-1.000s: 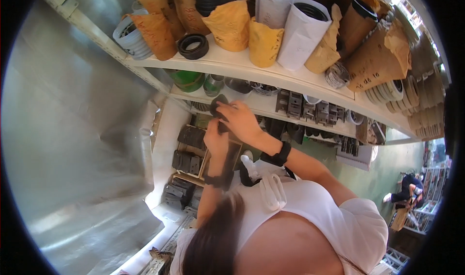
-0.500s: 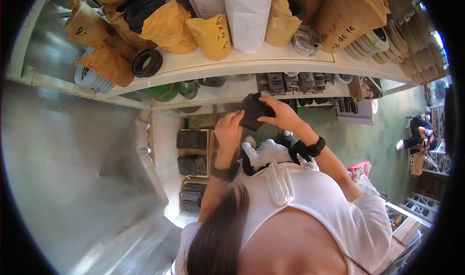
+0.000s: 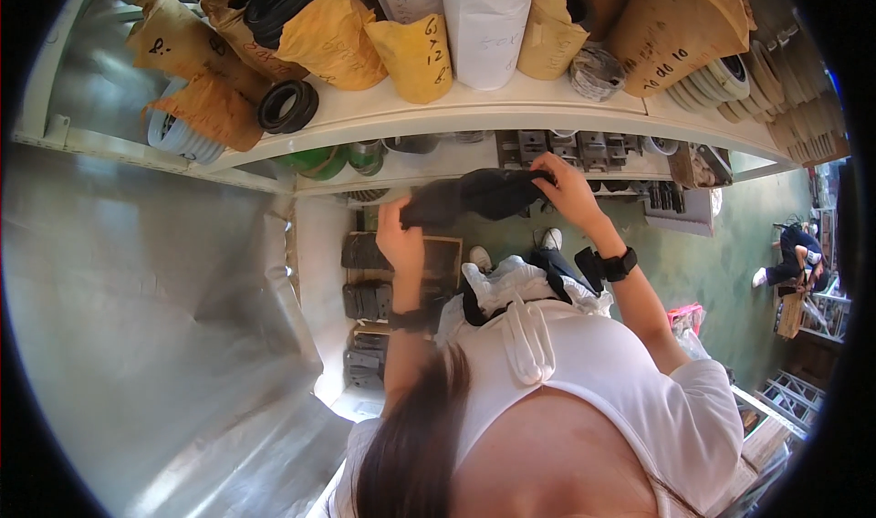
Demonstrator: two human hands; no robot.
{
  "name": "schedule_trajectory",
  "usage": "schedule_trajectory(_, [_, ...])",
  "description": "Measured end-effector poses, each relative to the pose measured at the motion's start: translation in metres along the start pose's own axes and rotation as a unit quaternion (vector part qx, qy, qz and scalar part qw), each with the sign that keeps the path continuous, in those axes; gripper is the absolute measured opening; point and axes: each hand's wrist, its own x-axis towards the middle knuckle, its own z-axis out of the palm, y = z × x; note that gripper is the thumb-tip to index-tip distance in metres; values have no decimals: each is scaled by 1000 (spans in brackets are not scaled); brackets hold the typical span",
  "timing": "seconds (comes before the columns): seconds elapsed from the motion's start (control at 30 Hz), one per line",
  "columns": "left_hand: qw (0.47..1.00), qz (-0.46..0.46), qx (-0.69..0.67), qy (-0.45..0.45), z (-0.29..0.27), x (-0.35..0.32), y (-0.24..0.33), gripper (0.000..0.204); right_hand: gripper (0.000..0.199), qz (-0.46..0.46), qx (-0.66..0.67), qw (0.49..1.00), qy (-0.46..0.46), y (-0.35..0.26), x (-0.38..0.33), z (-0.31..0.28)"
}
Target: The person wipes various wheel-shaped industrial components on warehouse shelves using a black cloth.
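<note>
A limp piece of black cloth (image 3: 493,194) hangs stretched out sideways between my two hands, just below the front edge of the shelf. My left hand (image 3: 400,237) pinches its left end, which is slightly blurred. At the other end, my right hand (image 3: 568,189) grips an upper corner between thumb and fingers. The cloth sags a little in the middle, and its exact kind cannot be made out. Dark bands with a black device sit on both my wrists.
Above my hands, a cream shelf (image 3: 511,116) carries paper-wrapped rolls, black rings (image 3: 288,107) and white rings. Metal blocks (image 3: 607,153) stand on a lower shelf. Wooden boxes of dark parts (image 3: 367,301) lie at left, beside a shiny metal sheet (image 3: 155,308). Another person (image 3: 798,253) sits far right.
My hands have moved apart, the left to the left and the right to the right. The black cloth, bunched up before, is now spread between them.
</note>
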Motion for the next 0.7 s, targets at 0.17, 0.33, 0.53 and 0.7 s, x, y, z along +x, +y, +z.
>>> schedule_trajectory(0.17, [997,-27,28,-59,-1,-10,-26,29,23,4,60,996,66,-10,7,1])
schedule_trajectory(0.33, [974,-62,29,-218,-6,-12,-24,28,23,-67,93,983,142,-19,7,0])
schedule_trajectory(0.53, [819,-106,-166,-540,3,-26,-29,74,27,-203,201,943,169,-26,-1,6])
schedule_trajectory(0.7, [922,-111,-84,-362,29,-17,-13,75,31,-176,329,924,80,-30,-17,2])
